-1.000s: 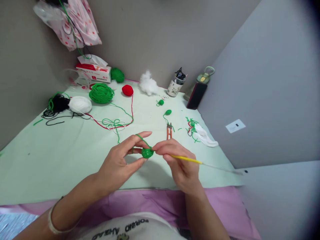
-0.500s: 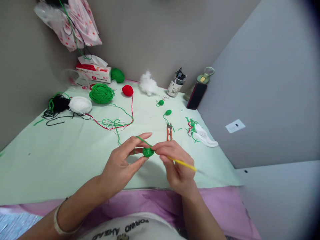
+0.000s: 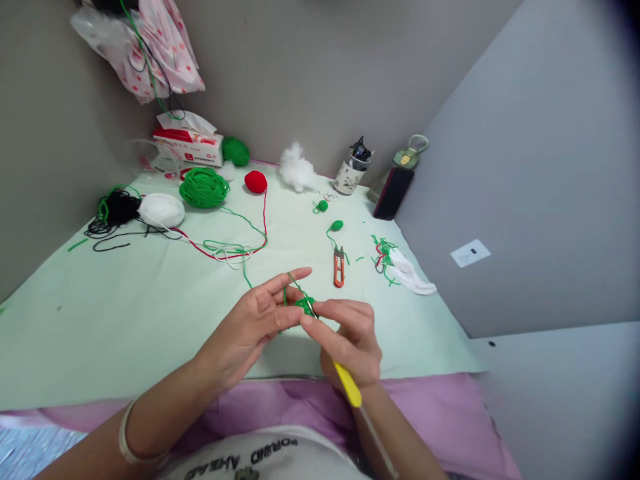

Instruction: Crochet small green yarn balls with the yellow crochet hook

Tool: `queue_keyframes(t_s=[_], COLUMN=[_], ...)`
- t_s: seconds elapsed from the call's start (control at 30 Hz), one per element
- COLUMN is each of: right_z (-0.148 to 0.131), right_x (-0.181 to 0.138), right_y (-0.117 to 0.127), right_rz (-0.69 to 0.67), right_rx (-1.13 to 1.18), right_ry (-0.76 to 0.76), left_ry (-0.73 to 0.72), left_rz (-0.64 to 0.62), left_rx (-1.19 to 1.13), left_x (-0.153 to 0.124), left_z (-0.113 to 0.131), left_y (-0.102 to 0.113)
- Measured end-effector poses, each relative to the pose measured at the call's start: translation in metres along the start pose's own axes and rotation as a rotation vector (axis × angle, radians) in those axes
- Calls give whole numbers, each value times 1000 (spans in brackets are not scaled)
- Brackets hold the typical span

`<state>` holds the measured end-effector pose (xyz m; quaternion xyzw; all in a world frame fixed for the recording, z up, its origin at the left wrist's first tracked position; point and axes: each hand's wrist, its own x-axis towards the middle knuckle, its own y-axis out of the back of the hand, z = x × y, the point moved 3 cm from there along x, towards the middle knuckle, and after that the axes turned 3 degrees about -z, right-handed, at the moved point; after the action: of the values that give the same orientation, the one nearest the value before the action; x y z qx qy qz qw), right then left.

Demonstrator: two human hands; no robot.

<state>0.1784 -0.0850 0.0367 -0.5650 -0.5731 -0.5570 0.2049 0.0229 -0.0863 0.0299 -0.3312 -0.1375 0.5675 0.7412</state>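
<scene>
My left hand (image 3: 267, 307) pinches a small green crocheted piece (image 3: 306, 305) between thumb and fingers, its index finger stretched out. Green yarn (image 3: 296, 283) runs over that index finger to the piece. In my right hand (image 3: 353, 337) is a crochet hook (image 3: 347, 385) with a yellow handle, its metal tip at the green piece. The right fingertips are close beside the piece. Just beyond the hands, orange thread snips (image 3: 339, 268) lie on the table, near a small green crocheted oval (image 3: 337, 225) and a smaller green ball (image 3: 323, 205).
At the left are a green yarn ball (image 3: 204, 187), white yarn (image 3: 161, 210), black yarn (image 3: 120, 207) and a red ball (image 3: 256, 181). Behind them stands a tissue box (image 3: 195, 147). Stuffing (image 3: 297, 167), a pen cup (image 3: 350, 175), a phone (image 3: 394, 193) and yarn scraps (image 3: 385, 253) are farther right.
Both hands and the green piece have shifted slightly right. The crochet hook has swung from slanting right to pointing down toward my body, and its metal tip now shows at the piece.
</scene>
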Motion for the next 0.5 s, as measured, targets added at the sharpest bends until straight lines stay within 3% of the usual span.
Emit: queue_keyframes(t_s=[0.07,0.17,0.33,0.5], right_z=[6,14,17,25], right_x=[4,12,19,18], right_y=[0,0,12,12], right_rz=[40,-4,-80,-95], right_rx=[184,441,541,776], right_ry=[-100,-286,-417,-652], left_ry=[29,-6,-73,-114], left_rz=[-24,-22,-19,-46], left_rx=[-9,40,272,364], left_x=[1,3,4,2], left_z=[3,8,15,16], left_y=[1,5,11,13])
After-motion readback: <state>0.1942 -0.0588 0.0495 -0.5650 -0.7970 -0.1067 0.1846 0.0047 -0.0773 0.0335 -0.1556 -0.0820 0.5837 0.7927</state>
